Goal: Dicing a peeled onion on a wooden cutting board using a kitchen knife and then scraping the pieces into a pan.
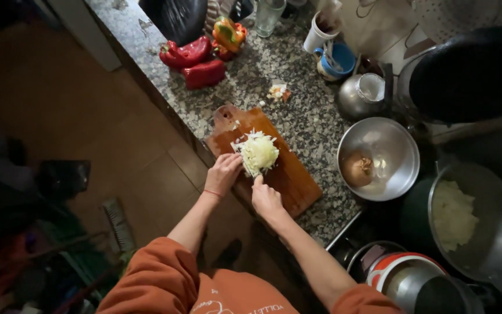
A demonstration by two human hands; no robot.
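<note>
Steel bowl (399, 145) holding onion (357, 168), pot (495, 244) of pale shreds (453, 214)

The cutting board (286, 174) is reddish-brown wood with a smooth, worn, matt face. The tabletop (297, 110) is speckled grey stone, polished and faintly glossy. The bowl (387, 145) near its right edge is shiny bare metal. The peppers (196, 61) have glossy skin. The sleeves (158, 279) are soft matt orange cloth.

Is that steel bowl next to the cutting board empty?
Not empty: the steel bowl holds one unpeeled brown onion near its left side; the rest looks bare.
</note>
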